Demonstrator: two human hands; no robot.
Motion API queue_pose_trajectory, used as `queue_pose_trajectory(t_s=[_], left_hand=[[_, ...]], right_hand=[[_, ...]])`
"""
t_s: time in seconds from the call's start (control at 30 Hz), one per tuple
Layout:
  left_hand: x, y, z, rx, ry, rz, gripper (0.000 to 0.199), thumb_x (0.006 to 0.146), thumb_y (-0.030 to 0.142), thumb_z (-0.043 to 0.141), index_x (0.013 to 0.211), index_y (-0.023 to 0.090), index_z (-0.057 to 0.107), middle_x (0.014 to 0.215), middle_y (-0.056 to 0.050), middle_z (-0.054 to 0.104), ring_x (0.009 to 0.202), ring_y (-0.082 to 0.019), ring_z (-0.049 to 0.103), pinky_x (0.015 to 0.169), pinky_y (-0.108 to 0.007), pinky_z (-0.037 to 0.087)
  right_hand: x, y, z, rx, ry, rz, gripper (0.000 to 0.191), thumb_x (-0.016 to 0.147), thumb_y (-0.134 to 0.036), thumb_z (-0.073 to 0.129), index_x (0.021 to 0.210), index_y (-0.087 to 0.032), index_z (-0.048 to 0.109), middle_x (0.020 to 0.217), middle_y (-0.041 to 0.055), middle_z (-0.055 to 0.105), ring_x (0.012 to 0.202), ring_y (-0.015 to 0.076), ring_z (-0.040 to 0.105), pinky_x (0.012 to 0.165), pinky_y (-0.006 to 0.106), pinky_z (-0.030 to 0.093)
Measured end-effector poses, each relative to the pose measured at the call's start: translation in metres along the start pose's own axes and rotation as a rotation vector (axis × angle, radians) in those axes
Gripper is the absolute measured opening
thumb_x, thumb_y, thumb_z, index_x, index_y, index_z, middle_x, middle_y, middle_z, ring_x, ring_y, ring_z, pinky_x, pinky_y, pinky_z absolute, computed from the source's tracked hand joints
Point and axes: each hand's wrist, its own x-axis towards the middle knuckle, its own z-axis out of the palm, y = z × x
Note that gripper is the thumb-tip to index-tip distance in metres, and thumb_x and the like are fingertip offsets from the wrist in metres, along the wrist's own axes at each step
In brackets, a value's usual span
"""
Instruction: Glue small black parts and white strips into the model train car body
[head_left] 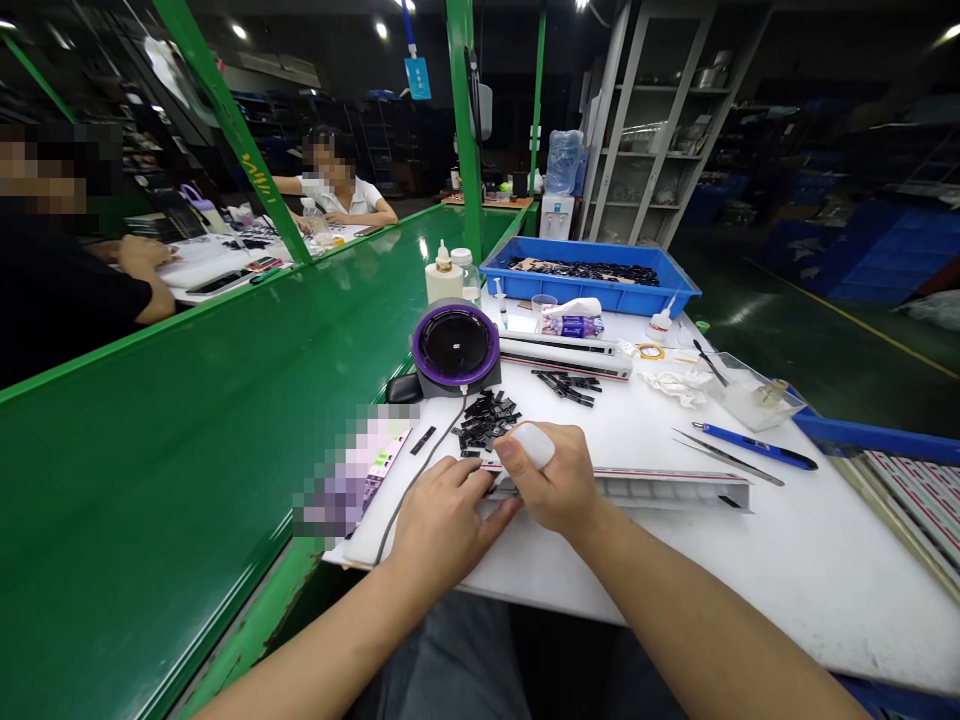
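Note:
A long white channel-shaped strip (675,487) with a red line along its edge lies across the front of the table. My left hand (441,515) grips its left end, thumb and fingers on either side. My right hand (566,482) is closed around a small white squeeze bottle (535,445), rounded end up. The bottle's lower part is mostly hidden by my fingers and points at the strip close to my left fingertips. Just beyond my hands lies a loose pile of small black pieces (486,420).
Behind the pile stands a round purple-rimmed device (456,345) with a cable. More strips (570,352), a blue bin (592,290) of black pieces, tweezers (731,458) and a blue pen (754,446) lie around. A green partition (187,440) borders the left; two people sit beyond it.

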Motion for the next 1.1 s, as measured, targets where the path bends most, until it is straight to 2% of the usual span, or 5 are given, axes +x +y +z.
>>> queue_pose_trajectory(t_s=[0.17,0.37,0.6,1.1], left_hand=[[0.0009,0.0004,0.0001,0.004,-0.011,-0.011,0.027,0.085,0.046,0.057,0.082,0.021,0.066,0.083,-0.007,0.067,0.078,-0.022,0.059,0.068,-0.035,0.048],[0.0005,0.0000,0.0004,0.014,-0.027,-0.008,0.027,0.085,0.046,0.057,0.082,0.021,0.066,0.083,-0.006,0.068,0.079,-0.023,0.059,0.068,-0.035,0.048],[0.0012,0.0004,-0.0009,0.025,-0.018,0.002,0.028,0.085,0.046,0.056,0.078,0.021,0.065,0.081,-0.006,0.068,0.078,-0.022,0.059,0.066,-0.035,0.047],[0.0016,0.0014,-0.0017,0.009,-0.008,-0.001,0.025,0.084,0.044,0.059,0.078,0.020,0.065,0.081,-0.006,0.068,0.078,-0.022,0.059,0.067,-0.035,0.048]], right_hand=[[0.0005,0.0008,0.0002,0.009,0.002,0.001,0.037,0.092,-0.037,0.050,0.060,-0.019,0.054,0.056,-0.0006,0.053,0.051,0.0108,0.047,0.054,0.025,0.037],[0.0012,0.0006,0.0003,0.026,0.005,-0.003,0.040,0.092,-0.036,0.050,0.056,-0.020,0.045,0.051,-0.0036,0.042,0.048,0.0095,0.040,0.051,0.026,0.032],[0.0024,-0.0004,-0.0007,0.021,0.008,-0.007,0.042,0.092,-0.036,0.049,0.054,-0.020,0.039,0.050,-0.0048,0.037,0.048,0.0090,0.036,0.050,0.026,0.029],[0.0038,0.0002,-0.0014,0.054,0.019,0.007,0.043,0.090,-0.033,0.053,0.055,-0.019,0.034,0.049,-0.0054,0.034,0.047,0.0078,0.033,0.051,0.025,0.026]])
